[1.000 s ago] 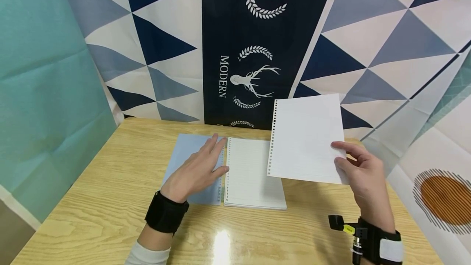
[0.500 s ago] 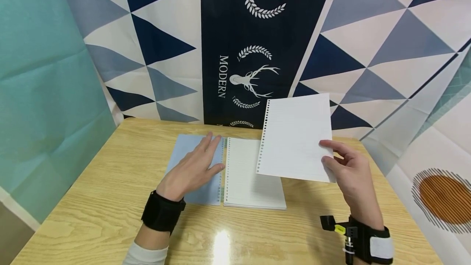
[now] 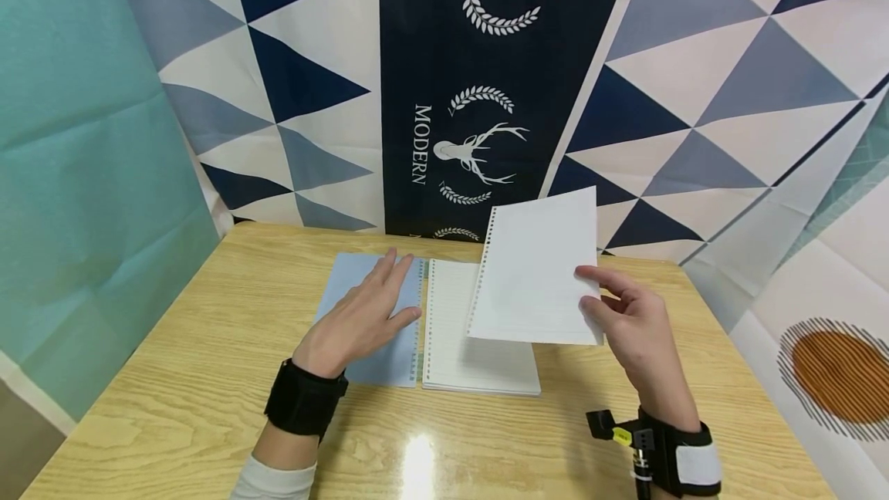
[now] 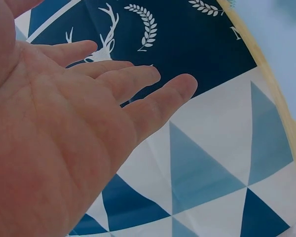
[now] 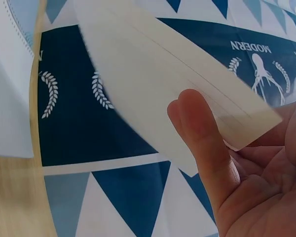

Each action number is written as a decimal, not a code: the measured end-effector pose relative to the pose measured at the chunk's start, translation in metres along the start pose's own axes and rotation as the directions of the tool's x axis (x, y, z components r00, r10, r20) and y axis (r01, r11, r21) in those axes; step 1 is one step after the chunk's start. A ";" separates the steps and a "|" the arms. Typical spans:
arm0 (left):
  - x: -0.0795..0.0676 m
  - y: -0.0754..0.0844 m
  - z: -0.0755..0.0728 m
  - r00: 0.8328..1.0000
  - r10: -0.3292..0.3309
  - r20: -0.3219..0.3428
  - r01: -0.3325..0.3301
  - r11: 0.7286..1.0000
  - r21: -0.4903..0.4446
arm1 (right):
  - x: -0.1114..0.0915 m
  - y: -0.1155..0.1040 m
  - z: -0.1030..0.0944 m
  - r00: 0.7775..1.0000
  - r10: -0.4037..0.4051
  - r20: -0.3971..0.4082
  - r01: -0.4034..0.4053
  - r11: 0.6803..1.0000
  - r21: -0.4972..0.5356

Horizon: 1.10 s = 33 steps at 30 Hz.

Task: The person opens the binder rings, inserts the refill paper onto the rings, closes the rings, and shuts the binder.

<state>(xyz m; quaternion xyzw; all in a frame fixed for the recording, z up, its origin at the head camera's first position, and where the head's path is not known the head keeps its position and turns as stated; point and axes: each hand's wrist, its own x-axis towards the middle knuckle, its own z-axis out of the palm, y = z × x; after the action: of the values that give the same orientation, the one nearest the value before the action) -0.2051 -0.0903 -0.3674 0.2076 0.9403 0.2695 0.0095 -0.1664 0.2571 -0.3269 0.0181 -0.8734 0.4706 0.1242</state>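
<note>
My right hand (image 3: 632,330) pinches a white loose-leaf sheet (image 3: 535,268) by its right edge and holds it raised over the paper stack. Punched holes run down the sheet's left side. In the right wrist view the thumb lies on one face of the sheet (image 5: 138,64), which bends slightly. Below it lies a stack of lined, punched paper (image 3: 451,346), its upper right part hidden behind the sheet. Left of the stack is a light blue cover (image 3: 389,365) with holes along its right edge. My left hand (image 3: 357,322) hovers over that cover, fingers straight, palm bare in the left wrist view (image 4: 54,133).
The wooden table (image 3: 208,346) carries the papers near its back edge. A patterned cloth (image 3: 312,99) with triangles and deer prints hangs behind it. A teal sheet (image 3: 90,160) hangs at the left, and white fabric with an orange disc (image 3: 840,376) lies at the right.
My right hand has moved left with the sheet, which now overlaps more of the stack and has tilted and dropped slightly. The left hand has shifted slightly left.
</note>
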 end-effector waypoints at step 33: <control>0.000 0.004 0.001 0.999 0.030 -0.018 -0.029 0.998 0.050 | -0.001 -0.008 0.011 0.999 -0.008 0.053 0.009 1.000 -0.014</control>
<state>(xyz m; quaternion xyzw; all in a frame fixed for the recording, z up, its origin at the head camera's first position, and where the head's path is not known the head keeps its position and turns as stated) -0.2033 -0.0870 -0.3664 0.2190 0.9437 0.2479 -0.0086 -0.1662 0.2428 -0.3263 0.0333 -0.8797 0.4631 0.1031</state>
